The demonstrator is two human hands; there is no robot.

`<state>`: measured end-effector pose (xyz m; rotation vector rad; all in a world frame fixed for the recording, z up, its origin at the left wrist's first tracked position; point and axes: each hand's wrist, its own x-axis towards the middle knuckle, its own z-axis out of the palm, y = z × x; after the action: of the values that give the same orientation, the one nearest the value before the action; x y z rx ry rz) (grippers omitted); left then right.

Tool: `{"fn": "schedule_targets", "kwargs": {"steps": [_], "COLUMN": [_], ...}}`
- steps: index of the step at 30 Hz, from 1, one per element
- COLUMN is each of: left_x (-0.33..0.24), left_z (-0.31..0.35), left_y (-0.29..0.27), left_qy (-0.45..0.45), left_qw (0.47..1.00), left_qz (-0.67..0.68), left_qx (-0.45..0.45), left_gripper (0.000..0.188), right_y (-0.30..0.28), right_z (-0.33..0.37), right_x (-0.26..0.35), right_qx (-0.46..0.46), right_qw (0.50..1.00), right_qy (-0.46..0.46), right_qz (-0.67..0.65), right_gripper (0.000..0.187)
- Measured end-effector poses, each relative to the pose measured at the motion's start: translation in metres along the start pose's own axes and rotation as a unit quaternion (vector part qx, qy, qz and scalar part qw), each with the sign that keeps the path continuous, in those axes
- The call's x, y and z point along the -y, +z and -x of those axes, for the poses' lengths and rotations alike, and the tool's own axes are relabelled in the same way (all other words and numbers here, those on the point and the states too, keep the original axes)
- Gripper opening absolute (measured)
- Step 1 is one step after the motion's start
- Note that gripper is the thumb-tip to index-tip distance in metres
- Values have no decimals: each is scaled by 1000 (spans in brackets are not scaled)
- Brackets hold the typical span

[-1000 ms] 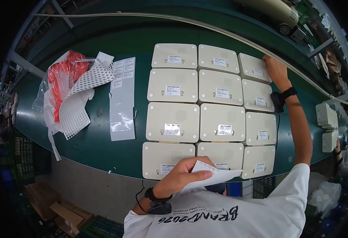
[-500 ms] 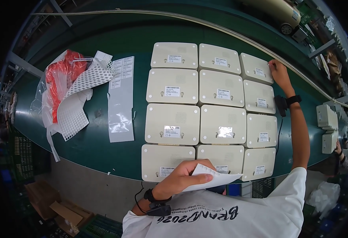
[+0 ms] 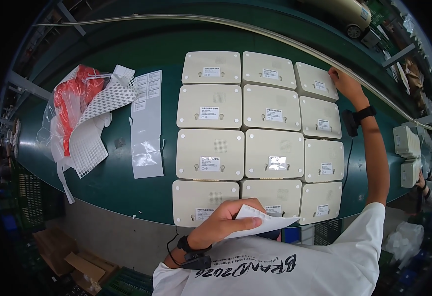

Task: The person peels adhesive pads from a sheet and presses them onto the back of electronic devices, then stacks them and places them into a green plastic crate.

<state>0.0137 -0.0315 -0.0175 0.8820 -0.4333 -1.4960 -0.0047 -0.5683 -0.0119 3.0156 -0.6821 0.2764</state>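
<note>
My left hand (image 3: 229,224) is closed round a folded white sheet with round stickers (image 3: 255,217), the thumb pressed on top, above the nearest row of cream plastic boxes. At the far right corner, my right hand (image 3: 345,83) has its fingertips pinched together against the upper corner of a cream box (image 3: 317,81). Whatever is between those fingertips is too small or hidden to make out. Several such boxes lie face down in a tight grid, each with a white label (image 3: 209,114), keyhole slots and small round pads at corners.
Left of the grid lies a partly used label sheet (image 3: 147,133). Beyond it are a red-filled clear plastic bag (image 3: 78,93) and a dotted sticker sheet (image 3: 90,153). A metal rail (image 3: 206,18) runs along the far side. More boxes (image 3: 406,140) stand at right near another person's hand (image 3: 419,181).
The view has shifted slightly, so the boxes sit a little further left. My right hand stays at the far right box's corner, and my left hand keeps its hold on the sheet.
</note>
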Motion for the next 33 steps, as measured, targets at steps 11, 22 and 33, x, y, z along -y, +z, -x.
{"fn": "schedule_targets", "kwargs": {"steps": [11,22,33], "left_x": [-5,-99,-255], "left_z": [15,231,151], "left_y": [8,-78,-220], "left_qy": [2,529,397], "left_qw": [1000,768,826], "left_qz": [-15,-73,-149], "left_qx": [-21,-354,-370], "left_gripper": [15,26,43], "right_y": [-19,40,48], "right_z": [-29,-10,15], "right_x": [-18,-36,-12], "right_qx": [246,167,41], "right_qw": [877,731,703], "right_qy": [160,255,295], "right_qz": [-379,-610,-646], "right_gripper": [23,24,27]}}
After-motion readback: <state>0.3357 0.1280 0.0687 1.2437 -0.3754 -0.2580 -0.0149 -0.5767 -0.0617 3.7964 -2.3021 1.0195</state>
